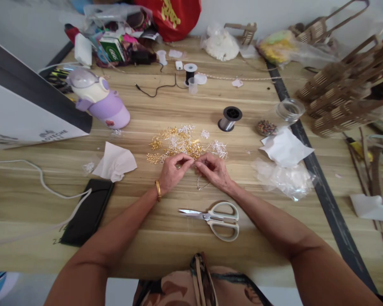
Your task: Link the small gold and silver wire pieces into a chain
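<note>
My left hand (pixel 175 171) and my right hand (pixel 214 170) meet fingertip to fingertip at the front of a pile of small jewellery findings (pixel 181 142). Both are closed in a pinch. From under my right fingers a thin beaded chain (pixel 201 186) trails down onto the table. Whatever sits between my left fingertips is too small to make out. The pile mixes gold and silver pins, with gold rings (pixel 153 158) at its left and white pins (pixel 219 148) at its right. Scissors (pixel 210 220) with cream handles lie nearer my body, blades pointing left.
A wire spool (pixel 230 118) stands behind the pile. At right are a tipped jar of beads (pixel 268 126), white paper (pixel 286 147) and a clear plastic bag (pixel 284 178). On the left are a purple bottle (pixel 107 106), crumpled tissue (pixel 115 162) and a black phone-like slab (pixel 87 212).
</note>
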`<state>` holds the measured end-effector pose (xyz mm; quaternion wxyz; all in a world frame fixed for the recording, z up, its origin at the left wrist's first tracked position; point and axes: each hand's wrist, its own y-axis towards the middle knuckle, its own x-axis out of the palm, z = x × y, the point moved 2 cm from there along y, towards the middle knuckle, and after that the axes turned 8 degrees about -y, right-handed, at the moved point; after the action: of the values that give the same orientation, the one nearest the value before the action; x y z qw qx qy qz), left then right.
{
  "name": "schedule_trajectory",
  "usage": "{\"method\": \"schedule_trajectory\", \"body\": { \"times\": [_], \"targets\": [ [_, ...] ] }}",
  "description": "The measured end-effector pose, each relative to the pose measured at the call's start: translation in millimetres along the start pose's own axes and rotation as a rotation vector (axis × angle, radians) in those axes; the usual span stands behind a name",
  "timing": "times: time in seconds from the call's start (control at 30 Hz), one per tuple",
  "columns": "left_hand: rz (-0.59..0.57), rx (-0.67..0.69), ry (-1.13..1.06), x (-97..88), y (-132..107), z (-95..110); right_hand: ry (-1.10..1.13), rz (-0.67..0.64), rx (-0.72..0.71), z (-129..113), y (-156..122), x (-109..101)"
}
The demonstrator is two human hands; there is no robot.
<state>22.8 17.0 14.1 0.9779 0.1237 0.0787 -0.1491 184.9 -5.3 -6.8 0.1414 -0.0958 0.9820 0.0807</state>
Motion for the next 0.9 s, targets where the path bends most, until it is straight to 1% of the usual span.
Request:
{"method": "schedule_trajectory", "body": {
  "times": [0.1,0.27,0.5,0.63,0.77,0.9],
  "targets": [
    [-0.005,-0.033,-0.057,-1.1,1,2,-0.028,-0.001,-0.016,-5,0,-3],
    [-0.017,-0.026,-0.115,-3.4,2,6,-0.119,0.083,-0.097,-13,1,-9],
    [-0.050,-0.022,-0.134,-5.7,3,12,-0.009,0.129,-0.070,-11,-1,-8],
    [-0.043,-0.008,-0.137,-5.8,2,12,0.025,0.105,-0.067,-12,-3,-7],
    [-0.040,0.023,-0.098,-4.3,1,9,0.060,0.036,-0.059,-10,-4,-2],
    [-0.023,0.047,-0.076,-3.6,1,6,0.035,0.059,-0.040,-7,-3,0]
  ]
}}
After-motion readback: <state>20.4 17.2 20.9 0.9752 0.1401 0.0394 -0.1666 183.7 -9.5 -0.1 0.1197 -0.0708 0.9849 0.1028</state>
